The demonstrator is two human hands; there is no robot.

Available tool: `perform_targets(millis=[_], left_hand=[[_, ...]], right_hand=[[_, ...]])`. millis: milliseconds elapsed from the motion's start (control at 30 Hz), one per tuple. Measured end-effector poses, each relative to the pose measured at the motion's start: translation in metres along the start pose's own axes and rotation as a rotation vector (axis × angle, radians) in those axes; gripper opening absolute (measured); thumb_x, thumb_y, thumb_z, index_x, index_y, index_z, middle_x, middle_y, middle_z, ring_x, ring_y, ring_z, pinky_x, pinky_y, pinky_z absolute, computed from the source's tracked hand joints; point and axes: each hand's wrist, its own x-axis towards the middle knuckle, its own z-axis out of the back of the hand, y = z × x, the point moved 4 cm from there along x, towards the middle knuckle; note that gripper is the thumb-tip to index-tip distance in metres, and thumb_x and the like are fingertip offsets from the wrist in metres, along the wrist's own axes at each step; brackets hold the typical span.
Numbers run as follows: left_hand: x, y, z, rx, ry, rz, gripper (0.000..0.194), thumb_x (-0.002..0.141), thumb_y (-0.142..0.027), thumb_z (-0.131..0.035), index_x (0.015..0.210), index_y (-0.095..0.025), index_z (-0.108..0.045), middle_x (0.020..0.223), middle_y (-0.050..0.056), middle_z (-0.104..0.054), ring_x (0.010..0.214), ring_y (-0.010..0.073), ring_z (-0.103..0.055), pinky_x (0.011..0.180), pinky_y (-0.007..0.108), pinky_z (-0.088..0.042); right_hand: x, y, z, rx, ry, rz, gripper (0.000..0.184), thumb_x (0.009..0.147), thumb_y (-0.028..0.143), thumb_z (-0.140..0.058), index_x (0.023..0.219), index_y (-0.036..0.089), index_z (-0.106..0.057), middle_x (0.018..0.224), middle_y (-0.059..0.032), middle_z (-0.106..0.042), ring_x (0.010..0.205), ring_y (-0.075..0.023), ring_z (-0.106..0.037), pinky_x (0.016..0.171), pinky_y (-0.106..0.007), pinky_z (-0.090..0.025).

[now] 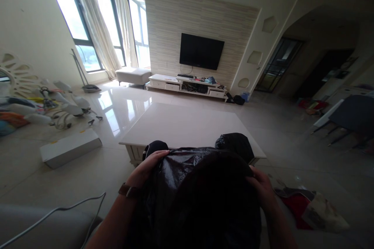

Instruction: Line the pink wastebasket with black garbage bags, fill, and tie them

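I see the left hand (147, 164) and right hand (261, 187), fingers closed on opposite sides of the black plastic bag (178, 171) by the worktop's (187, 122) near edge, where even, gentle tension best spreads it without tearing.

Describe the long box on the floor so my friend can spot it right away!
Start at the big, low white table in front of the TV. Just left of it, on the shiny floor, lies the long pale box. It has flat sides and straight edges, while the messy pile behind it is a jumble of shapes and colours.
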Motion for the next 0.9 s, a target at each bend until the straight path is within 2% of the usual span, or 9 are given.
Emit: perform_targets(millis=[100, 200, 267, 433, 500, 567, 667, 767, 900], left_hand=[[0.009, 0.005, -0.009, 0.014, 0.062, 0.138, 0.036, 0.077, -0.046, -0.078, 0.1, -0.019, -0.075, 0.103, 0.011, -0.079, 0.101, 0.029, -0.072, 0.092, 0.043, -0.057], [0.01, -0.004, -0.006, 0.228, -0.126, 0.014, 0.045, 0.076, -0.052, -0.077, 0.104, -0.018, -0.071, 0.099, 0.01, -0.076, 0.097, 0.0286, -0.071, 0.09, 0.042, -0.056], [0.003, -0.015, -0.005, 0.221, -0.198, -0.082, 0.047, 0.082, -0.057, -0.07, 0.107, -0.018, -0.069, 0.105, 0.011, -0.075, 0.102, 0.0289, -0.071, 0.093, 0.042, -0.056], [-0.028, -0.041, -0.02, -0.12, 0.054, -0.148, 0.054, 0.092, -0.063, -0.062, 0.125, -0.021, -0.069, 0.138, 0.013, -0.07, 0.13, 0.0324, -0.064, 0.106, 0.041, -0.054], [-0.038, -0.045, -0.03, -0.116, 0.14, -0.142, 0.062, 0.088, -0.059, -0.071, 0.138, -0.024, -0.064, 0.145, 0.012, -0.066, 0.135, 0.0336, -0.062, 0.108, 0.04, -0.054], [-0.042, -0.042, -0.04, -0.048, 0.154, -0.12, 0.081, 0.081, -0.051, -0.081, 0.152, -0.028, -0.052, 0.148, 0.012, -0.064, 0.133, 0.0341, -0.063, 0.107, 0.042, -0.055], [-0.037, -0.03, -0.047, 0.082, -0.009, -0.153, 0.099, 0.07, -0.036, -0.087, 0.158, -0.029, -0.043, 0.146, 0.011, -0.065, 0.133, 0.0342, -0.062, 0.109, 0.046, -0.054], [-0.03, -0.014, -0.047, 0.082, -0.174, -0.137, 0.079, 0.064, -0.023, -0.077, 0.142, -0.024, -0.06, 0.127, 0.007, -0.073, 0.122, 0.0326, -0.067, 0.106, 0.044, -0.055], [-0.029, -0.001, -0.047, -0.019, -0.24, -0.056, 0.076, 0.057, -0.015, -0.062, 0.133, -0.023, -0.066, 0.099, 0.001, -0.075, 0.089, 0.0249, -0.068, 0.081, 0.036, -0.059]], right_hand=[[0.002, -0.001, 0.002, -0.011, -0.077, -0.037, 0.035, 0.069, 0.053, -0.078, 0.068, 0.019, -0.07, 0.07, -0.0018, -0.062, 0.069, -0.0216, -0.055, 0.064, -0.031, -0.045], [0.004, 0.0, 0.002, -0.013, -0.154, -0.102, 0.035, 0.064, 0.054, -0.078, 0.072, 0.02, -0.072, 0.076, -0.0036, -0.068, 0.077, -0.0261, -0.061, 0.07, -0.034, -0.049], [0.006, 0.002, 0.003, -0.034, -0.204, -0.129, 0.036, 0.063, 0.054, -0.077, 0.074, 0.02, -0.074, 0.079, -0.0045, -0.071, 0.082, -0.0283, -0.063, 0.074, -0.036, -0.049], [0.007, 0.007, 0.0, -0.115, -0.289, -0.135, 0.036, 0.07, 0.056, -0.07, 0.075, 0.02, -0.072, 0.077, -0.0047, -0.07, 0.079, -0.0266, -0.062, 0.072, -0.035, -0.048], [0.006, 0.01, -0.003, -0.151, -0.321, -0.12, 0.038, 0.074, 0.057, -0.068, 0.075, 0.02, -0.072, 0.074, -0.0043, -0.069, 0.075, -0.0248, -0.06, 0.068, -0.033, -0.046], [0.005, 0.013, -0.007, -0.174, -0.333, -0.095, 0.039, 0.078, 0.058, -0.066, 0.077, 0.02, -0.071, 0.073, -0.0037, -0.068, 0.072, -0.0232, -0.058, 0.065, -0.031, -0.044], [0.004, 0.017, -0.015, -0.173, -0.308, -0.054, 0.039, 0.083, 0.057, -0.065, 0.08, 0.019, -0.071, 0.075, -0.0034, -0.068, 0.071, -0.0215, -0.057, 0.063, -0.03, -0.042], [0.004, 0.017, -0.021, -0.18, -0.281, -0.03, 0.039, 0.087, 0.057, -0.064, 0.081, 0.019, -0.069, 0.076, -0.0035, -0.067, 0.07, -0.0208, -0.058, 0.062, -0.029, -0.042], [0.006, 0.018, -0.025, -0.291, -0.236, 0.064, 0.038, 0.092, 0.055, -0.06, 0.091, 0.018, -0.068, 0.087, -0.0073, -0.07, 0.078, -0.0244, -0.064, 0.072, -0.034, -0.05]])
